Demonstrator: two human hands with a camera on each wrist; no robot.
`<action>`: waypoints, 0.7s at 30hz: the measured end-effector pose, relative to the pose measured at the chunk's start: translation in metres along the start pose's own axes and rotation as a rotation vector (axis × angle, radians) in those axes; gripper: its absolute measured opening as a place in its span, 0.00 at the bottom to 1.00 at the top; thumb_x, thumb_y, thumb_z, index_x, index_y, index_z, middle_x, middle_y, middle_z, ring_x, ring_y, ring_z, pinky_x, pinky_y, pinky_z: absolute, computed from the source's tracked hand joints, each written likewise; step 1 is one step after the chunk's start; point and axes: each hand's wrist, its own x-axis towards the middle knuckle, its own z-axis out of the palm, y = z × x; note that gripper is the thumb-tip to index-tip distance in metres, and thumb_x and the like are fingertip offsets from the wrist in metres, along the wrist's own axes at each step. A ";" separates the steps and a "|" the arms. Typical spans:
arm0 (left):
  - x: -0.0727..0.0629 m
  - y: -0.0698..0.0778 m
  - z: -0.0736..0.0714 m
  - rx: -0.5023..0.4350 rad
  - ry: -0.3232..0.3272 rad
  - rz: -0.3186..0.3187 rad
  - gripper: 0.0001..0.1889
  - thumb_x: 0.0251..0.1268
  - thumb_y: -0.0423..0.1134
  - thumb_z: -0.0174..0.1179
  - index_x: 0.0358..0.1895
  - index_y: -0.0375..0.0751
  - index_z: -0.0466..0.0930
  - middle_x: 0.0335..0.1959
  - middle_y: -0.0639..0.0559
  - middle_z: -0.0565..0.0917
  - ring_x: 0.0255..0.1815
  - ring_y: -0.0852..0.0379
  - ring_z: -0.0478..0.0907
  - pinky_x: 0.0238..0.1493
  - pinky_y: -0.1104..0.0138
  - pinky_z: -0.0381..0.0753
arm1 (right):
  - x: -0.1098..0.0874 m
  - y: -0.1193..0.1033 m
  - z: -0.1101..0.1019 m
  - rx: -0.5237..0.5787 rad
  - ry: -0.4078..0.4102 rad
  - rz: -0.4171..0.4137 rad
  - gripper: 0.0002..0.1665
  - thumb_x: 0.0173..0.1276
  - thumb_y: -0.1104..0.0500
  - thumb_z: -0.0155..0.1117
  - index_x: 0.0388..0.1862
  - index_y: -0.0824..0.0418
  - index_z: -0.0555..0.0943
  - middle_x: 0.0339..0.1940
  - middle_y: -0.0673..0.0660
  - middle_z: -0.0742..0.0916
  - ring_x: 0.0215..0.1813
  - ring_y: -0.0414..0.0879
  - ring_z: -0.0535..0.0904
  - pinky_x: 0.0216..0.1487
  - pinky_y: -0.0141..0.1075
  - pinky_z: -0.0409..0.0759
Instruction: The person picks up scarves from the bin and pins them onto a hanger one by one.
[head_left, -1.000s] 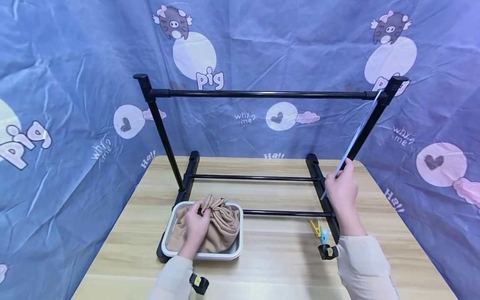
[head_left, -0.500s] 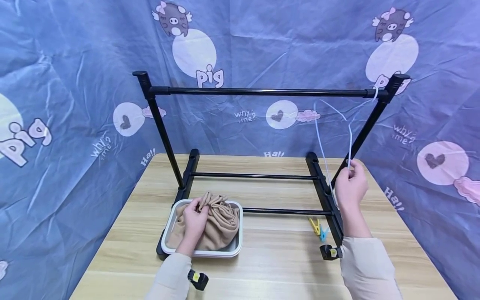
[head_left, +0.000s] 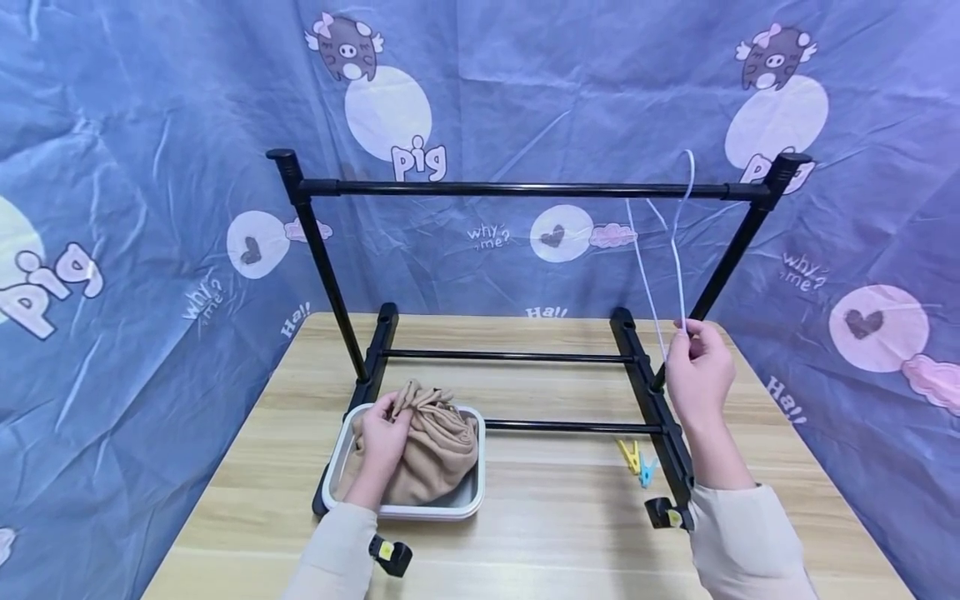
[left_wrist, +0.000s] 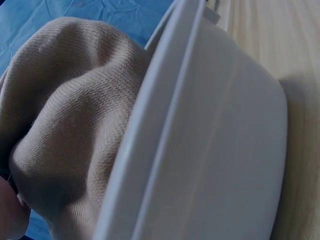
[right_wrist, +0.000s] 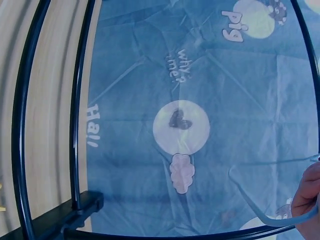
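Observation:
A pale, thin clothes hanger (head_left: 678,262) is pinched in my right hand (head_left: 701,375), near the rack's right post. Its hook rises above the top bar in the head view; whether it touches the bar I cannot tell. In the right wrist view the bent hanger (right_wrist: 250,200) runs into the fingers at the right edge. My left hand (head_left: 386,437) grips a gathered fold of beige knitted cloth (head_left: 438,462). That cloth lies bunched in a whitish basin (head_left: 480,483). The left wrist view shows the cloth (left_wrist: 75,115) bulging above the basin's wall (left_wrist: 220,145).
A black rack (head_left: 510,190) stands on the wooden table (head_left: 555,542), with two low crossbars and side feet. By its right foot lie a yellow clothespin (head_left: 631,457) and a blue clothespin (head_left: 647,471). A blue printed curtain (head_left: 510,92) hangs behind.
The hanger has turned from edge-on to a wider view, and its hook has shifted left along the top bar and higher. My left hand has lifted the cloth fold slightly.

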 end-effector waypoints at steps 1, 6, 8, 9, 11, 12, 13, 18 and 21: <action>0.000 0.000 0.000 -0.010 0.004 -0.010 0.07 0.44 0.19 0.55 0.30 0.26 0.77 0.25 0.40 0.78 0.24 0.63 0.71 0.26 0.76 0.70 | -0.002 -0.001 -0.001 0.004 -0.005 -0.017 0.10 0.59 0.66 0.48 0.34 0.68 0.78 0.07 0.37 0.68 0.12 0.30 0.61 0.17 0.25 0.59; 0.000 0.003 -0.002 -0.018 0.028 -0.042 0.07 0.45 0.20 0.55 0.31 0.26 0.76 0.26 0.41 0.78 0.24 0.65 0.71 0.26 0.77 0.70 | -0.012 -0.002 -0.001 0.025 -0.031 -0.120 0.08 0.59 0.67 0.50 0.31 0.69 0.78 0.07 0.44 0.69 0.11 0.32 0.59 0.14 0.25 0.56; 0.001 0.005 -0.002 -0.002 0.045 -0.045 0.06 0.45 0.21 0.56 0.30 0.27 0.77 0.25 0.43 0.78 0.23 0.66 0.71 0.25 0.77 0.69 | -0.018 -0.001 0.001 0.033 -0.046 -0.168 0.08 0.59 0.68 0.51 0.30 0.69 0.78 0.07 0.46 0.69 0.11 0.33 0.59 0.13 0.26 0.55; 0.001 0.006 -0.002 -0.004 0.052 -0.046 0.06 0.45 0.22 0.56 0.29 0.28 0.77 0.24 0.44 0.78 0.22 0.66 0.71 0.24 0.77 0.69 | -0.022 0.000 0.002 0.035 -0.054 -0.190 0.08 0.59 0.68 0.51 0.30 0.69 0.78 0.07 0.47 0.69 0.11 0.33 0.59 0.13 0.26 0.55; 0.002 0.008 -0.003 -0.007 0.062 -0.040 0.05 0.45 0.22 0.57 0.28 0.29 0.77 0.22 0.46 0.77 0.21 0.65 0.70 0.23 0.77 0.68 | -0.030 -0.001 0.005 0.040 -0.071 -0.228 0.07 0.58 0.68 0.52 0.30 0.68 0.78 0.06 0.47 0.69 0.10 0.33 0.58 0.13 0.26 0.55; 0.003 0.009 -0.003 -0.010 0.063 -0.036 0.04 0.45 0.22 0.57 0.28 0.29 0.76 0.21 0.47 0.77 0.20 0.65 0.70 0.22 0.77 0.68 | -0.035 -0.001 0.006 0.047 -0.085 -0.247 0.07 0.57 0.69 0.52 0.30 0.68 0.78 0.07 0.47 0.69 0.10 0.33 0.58 0.12 0.25 0.55; 0.003 0.010 -0.003 -0.015 0.067 -0.030 0.04 0.45 0.22 0.57 0.28 0.29 0.77 0.21 0.48 0.76 0.20 0.64 0.69 0.22 0.76 0.67 | -0.038 -0.001 0.008 0.052 -0.094 -0.265 0.06 0.57 0.69 0.53 0.30 0.68 0.78 0.07 0.47 0.69 0.10 0.33 0.58 0.12 0.25 0.54; 0.006 0.017 -0.005 -0.042 0.073 -0.017 0.07 0.45 0.21 0.55 0.30 0.29 0.77 0.21 0.51 0.76 0.22 0.62 0.68 0.23 0.75 0.66 | -0.056 -0.003 0.017 0.127 -0.152 -0.333 0.06 0.58 0.69 0.53 0.30 0.67 0.78 0.09 0.49 0.71 0.10 0.35 0.59 0.10 0.26 0.54; 0.006 0.019 -0.006 -0.044 0.083 -0.009 0.07 0.44 0.20 0.55 0.30 0.28 0.77 0.20 0.52 0.75 0.22 0.62 0.68 0.23 0.75 0.65 | -0.065 0.004 0.026 0.205 -0.163 -0.378 0.07 0.59 0.65 0.53 0.31 0.64 0.79 0.09 0.46 0.70 0.11 0.35 0.58 0.10 0.26 0.52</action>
